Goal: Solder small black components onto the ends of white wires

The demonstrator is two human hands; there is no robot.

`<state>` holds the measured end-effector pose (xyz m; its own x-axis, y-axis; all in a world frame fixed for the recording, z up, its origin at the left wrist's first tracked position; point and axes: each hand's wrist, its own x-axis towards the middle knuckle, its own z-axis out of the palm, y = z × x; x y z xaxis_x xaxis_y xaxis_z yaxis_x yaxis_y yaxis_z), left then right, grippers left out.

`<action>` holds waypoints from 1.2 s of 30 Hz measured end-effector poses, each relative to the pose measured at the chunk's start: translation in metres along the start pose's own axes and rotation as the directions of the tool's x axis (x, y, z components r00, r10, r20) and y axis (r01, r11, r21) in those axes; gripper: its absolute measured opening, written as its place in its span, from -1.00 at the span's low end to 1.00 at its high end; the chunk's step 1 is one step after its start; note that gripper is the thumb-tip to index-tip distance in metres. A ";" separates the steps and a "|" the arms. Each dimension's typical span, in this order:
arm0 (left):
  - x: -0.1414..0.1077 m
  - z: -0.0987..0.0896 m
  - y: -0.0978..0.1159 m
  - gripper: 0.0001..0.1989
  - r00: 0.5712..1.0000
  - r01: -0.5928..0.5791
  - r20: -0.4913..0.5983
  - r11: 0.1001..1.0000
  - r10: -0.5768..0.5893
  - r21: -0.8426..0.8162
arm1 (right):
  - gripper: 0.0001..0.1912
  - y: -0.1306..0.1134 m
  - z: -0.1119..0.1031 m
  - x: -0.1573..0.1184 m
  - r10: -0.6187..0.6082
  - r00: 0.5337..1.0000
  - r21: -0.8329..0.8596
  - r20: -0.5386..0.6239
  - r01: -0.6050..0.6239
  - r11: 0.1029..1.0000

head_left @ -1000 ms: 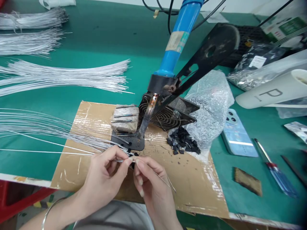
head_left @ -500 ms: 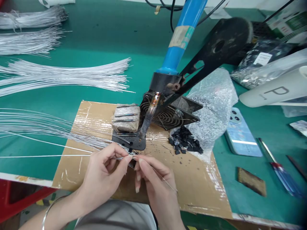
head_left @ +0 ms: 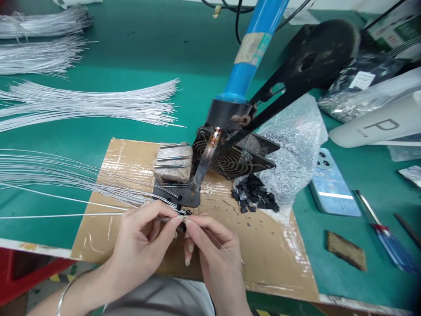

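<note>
My left hand (head_left: 148, 239) is closed, thumb and forefinger pinched on a white wire (head_left: 66, 215) that comes in from the left. My right hand (head_left: 215, 250) pinches close beside it, and a thin silvery wire (head_left: 226, 251) runs back across its palm. The fingertips almost meet, so the wire ends between them are hidden. Just behind them, a bunch of white wires (head_left: 75, 177) reaches a black plate (head_left: 192, 199). A blue-handled soldering iron (head_left: 241, 81) is held by a black bracket (head_left: 296, 70), its metal barrel slanting down above the plate.
Cardboard (head_left: 272, 263) lies beneath my hands. Small black pieces (head_left: 255, 193) are heaped on bubble wrap (head_left: 289, 145) near a black fan (head_left: 230, 160). A grey block (head_left: 173, 173) carries metal rods. Rightward lie a phone (head_left: 333, 184) and a screwdriver (head_left: 388, 241). Wire bundles (head_left: 92, 103) lie back left.
My fingertips have drawn slightly closer together, with my right thumb shifted a little left. Both hands keep their pinch; the view has moved slightly.
</note>
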<state>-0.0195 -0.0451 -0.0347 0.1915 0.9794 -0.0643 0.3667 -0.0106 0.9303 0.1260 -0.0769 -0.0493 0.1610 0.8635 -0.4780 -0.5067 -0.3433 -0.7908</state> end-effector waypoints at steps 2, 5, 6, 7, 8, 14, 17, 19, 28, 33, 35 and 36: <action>0.001 0.000 0.002 -0.80 1.000 -0.014 0.001 1.000 0.014 0.028 | -0.77 -0.001 0.001 -0.001 0.004 1.000 0.008 0.002 -0.004 1.000; 0.003 -0.001 0.006 -0.81 0.999 -0.035 -0.003 0.998 0.035 0.054 | -0.77 -0.001 -0.001 0.001 0.026 0.999 0.028 0.026 -0.026 0.999; 0.003 -0.001 0.006 -0.81 0.999 -0.041 -0.004 0.998 0.041 0.057 | -0.76 -0.001 -0.002 0.002 0.036 0.998 0.039 0.043 -0.038 0.999; 0.003 -0.001 0.007 -0.81 0.999 -0.043 -0.003 0.997 0.044 0.058 | -0.76 -0.001 -0.004 0.004 0.049 0.997 0.053 0.060 -0.052 0.997; 0.003 -0.002 0.006 -0.81 0.999 -0.042 0.003 0.997 0.042 0.059 | -0.75 -0.001 -0.005 0.005 0.063 0.995 0.070 0.079 -0.069 0.995; 0.000 -0.004 0.002 -0.81 0.997 0.029 0.076 0.999 -0.031 0.034 | -0.75 -0.001 -0.013 0.012 0.120 0.981 0.093 0.151 -0.135 0.987; -0.001 -0.004 0.000 -0.80 0.993 0.056 0.098 0.998 -0.059 0.032 | -0.75 0.001 -0.015 0.011 0.131 0.980 0.091 0.151 -0.146 0.985; -0.001 -0.004 0.000 -0.80 0.992 0.064 0.104 0.997 -0.067 0.030 | -0.75 0.002 -0.016 0.011 0.137 0.979 0.090 0.150 -0.152 0.984; -0.001 0.000 -0.002 -0.81 0.992 0.105 0.073 0.994 -0.102 -0.032 | -0.76 0.002 -0.013 0.008 0.114 0.983 0.112 0.147 -0.131 0.985; -0.003 0.003 0.001 -0.80 0.994 0.105 0.043 0.994 -0.103 -0.031 | -0.79 0.002 -0.010 0.006 0.105 0.986 0.131 0.131 -0.122 0.984; -0.002 0.004 0.003 -0.80 0.995 0.101 0.029 0.994 -0.100 -0.035 | -0.80 0.003 -0.009 0.005 0.106 0.988 0.152 0.116 -0.123 0.981; -0.001 0.004 0.004 -0.80 0.995 0.097 0.022 0.995 -0.096 -0.036 | -0.80 0.004 -0.008 0.005 0.107 0.988 0.165 0.110 -0.125 0.978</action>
<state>-0.0146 -0.0474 -0.0325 0.1750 0.9713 -0.1613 0.3503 0.0917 0.9321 0.1314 -0.0771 -0.0577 0.0114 0.8571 -0.5151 -0.6554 -0.3827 -0.6512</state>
